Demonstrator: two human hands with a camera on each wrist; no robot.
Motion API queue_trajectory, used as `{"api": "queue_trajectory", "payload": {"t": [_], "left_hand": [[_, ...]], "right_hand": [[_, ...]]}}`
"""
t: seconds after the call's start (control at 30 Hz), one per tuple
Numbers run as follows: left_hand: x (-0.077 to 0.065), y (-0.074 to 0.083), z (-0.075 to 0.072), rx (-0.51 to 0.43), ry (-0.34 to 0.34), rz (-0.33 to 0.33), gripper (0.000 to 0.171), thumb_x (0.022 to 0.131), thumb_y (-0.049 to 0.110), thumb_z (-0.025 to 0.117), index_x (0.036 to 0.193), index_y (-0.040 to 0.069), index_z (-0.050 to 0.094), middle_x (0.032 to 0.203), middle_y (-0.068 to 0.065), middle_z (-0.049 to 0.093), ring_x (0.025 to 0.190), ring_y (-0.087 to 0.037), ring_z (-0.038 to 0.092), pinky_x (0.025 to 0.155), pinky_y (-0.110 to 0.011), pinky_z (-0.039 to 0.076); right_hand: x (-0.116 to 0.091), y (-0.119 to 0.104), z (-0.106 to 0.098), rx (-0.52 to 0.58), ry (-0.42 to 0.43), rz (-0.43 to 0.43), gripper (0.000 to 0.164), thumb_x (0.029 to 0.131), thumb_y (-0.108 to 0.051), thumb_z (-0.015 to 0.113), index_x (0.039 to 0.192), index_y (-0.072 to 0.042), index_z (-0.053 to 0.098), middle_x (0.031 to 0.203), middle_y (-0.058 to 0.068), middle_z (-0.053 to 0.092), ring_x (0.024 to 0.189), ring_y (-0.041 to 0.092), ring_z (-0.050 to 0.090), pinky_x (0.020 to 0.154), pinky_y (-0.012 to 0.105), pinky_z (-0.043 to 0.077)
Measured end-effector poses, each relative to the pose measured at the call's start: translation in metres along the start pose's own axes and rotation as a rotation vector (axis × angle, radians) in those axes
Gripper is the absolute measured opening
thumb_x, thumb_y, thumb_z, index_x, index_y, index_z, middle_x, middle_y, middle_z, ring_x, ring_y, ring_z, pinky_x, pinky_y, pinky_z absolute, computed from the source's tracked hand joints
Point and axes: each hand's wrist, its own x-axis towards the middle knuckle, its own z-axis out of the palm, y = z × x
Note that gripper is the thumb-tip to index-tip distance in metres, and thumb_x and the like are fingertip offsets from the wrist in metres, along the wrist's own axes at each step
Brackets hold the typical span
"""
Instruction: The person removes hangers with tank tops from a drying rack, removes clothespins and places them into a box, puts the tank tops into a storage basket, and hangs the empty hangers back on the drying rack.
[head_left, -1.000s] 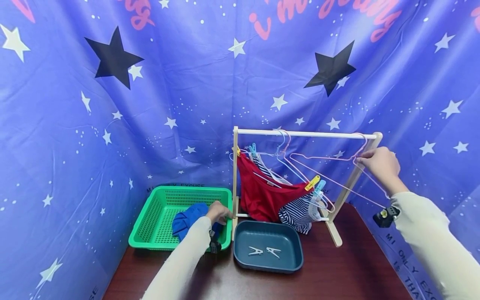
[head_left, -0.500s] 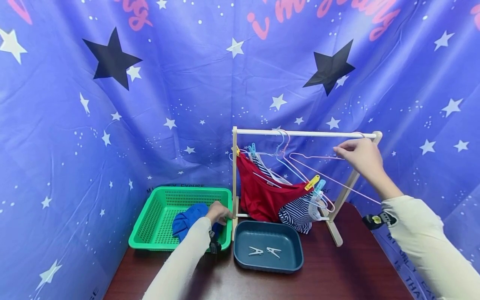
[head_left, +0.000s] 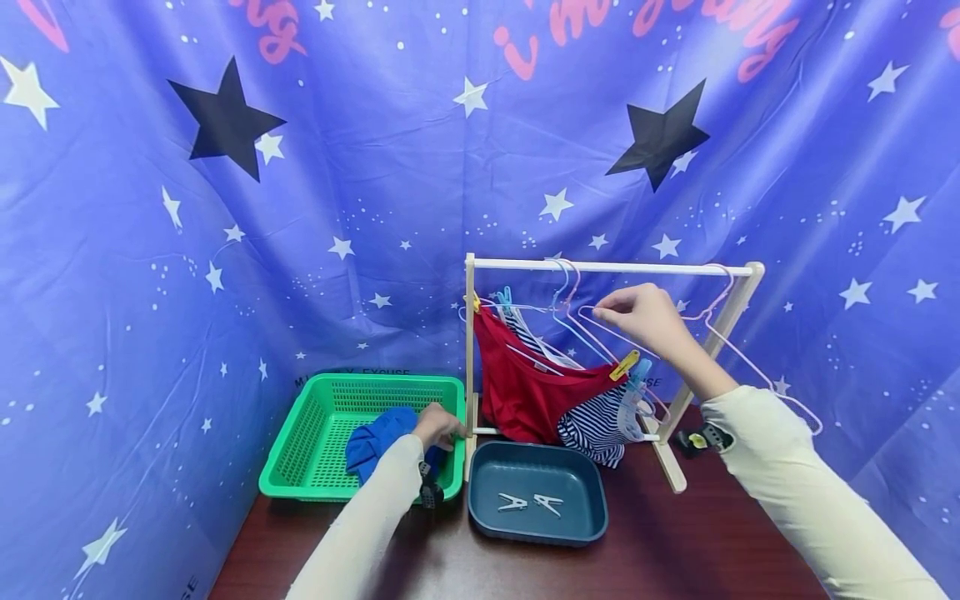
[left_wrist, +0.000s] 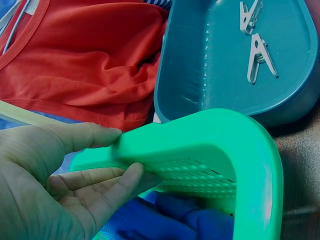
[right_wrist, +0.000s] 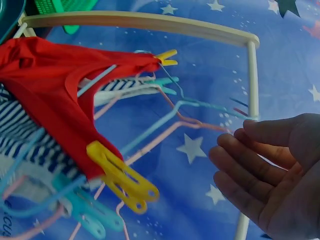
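Observation:
My left hand (head_left: 437,427) pinches the right rim of the green basket (left_wrist: 255,150), thumb outside and fingers inside. A bundle of blue cloth (head_left: 378,442) lies in that basket. My right hand (head_left: 651,321) is raised in front of the drying rack's top rail (head_left: 517,264). In the right wrist view its fingers look loosely bent, the thumb tip near the blue hanger's hook; no grip is plain. A red sleeveless top (head_left: 517,392) hangs with a yellow clothespin (head_left: 625,365) at its shoulder. Behind it hangs a navy-and-white striped garment (head_left: 592,425).
A bare pink hanger (head_left: 750,365) hangs at the rail's right end, partly behind my right arm. A dark blue-green tray (head_left: 536,471) in front of the rack holds two white clothespins (head_left: 512,502). Blue star-printed curtain (head_left: 405,167) surrounds the dark wooden table (head_left: 637,533).
My right hand has let go of the pink hanger at the rail's right end and moved left toward the hung clothes. My left hand stays on the basket rim.

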Motion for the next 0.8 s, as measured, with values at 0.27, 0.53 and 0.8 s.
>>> {"api": "queue_trajectory", "payload": {"t": [0.27,0.53,0.8], "left_hand": [[-0.001,0.001,0.002,0.035,0.023,0.003,0.019,0.081,-0.001,0.082,0.096,-0.006,0.073,0.098,-0.020,0.071,0.068,-0.026,0.073,0.065,-0.035,0.063],[-0.001,0.001,0.001,0.018,0.023,-0.007,0.019,0.078,-0.001,0.084,0.092,-0.005,0.072,0.091,-0.019,0.070,0.060,-0.024,0.071,0.059,-0.033,0.062],[-0.003,0.001,0.001,0.018,0.022,0.000,0.016,0.078,-0.001,0.084,0.088,-0.003,0.071,0.088,-0.017,0.070,0.059,-0.023,0.070,0.062,-0.035,0.063]], "right_hand": [[0.012,0.002,0.029,0.009,-0.069,-0.002,0.024,0.095,-0.015,0.071,0.112,0.001,0.076,0.106,0.019,0.077,0.098,0.037,0.074,0.088,0.052,0.057],[0.018,0.002,0.047,0.024,-0.107,0.033,0.027,0.096,-0.013,0.069,0.117,0.004,0.073,0.110,0.021,0.075,0.105,0.038,0.072,0.094,0.052,0.055],[0.022,0.005,0.059,-0.008,-0.147,0.057,0.028,0.097,-0.011,0.066,0.118,0.006,0.072,0.112,0.023,0.074,0.109,0.040,0.070,0.097,0.053,0.053]]}}
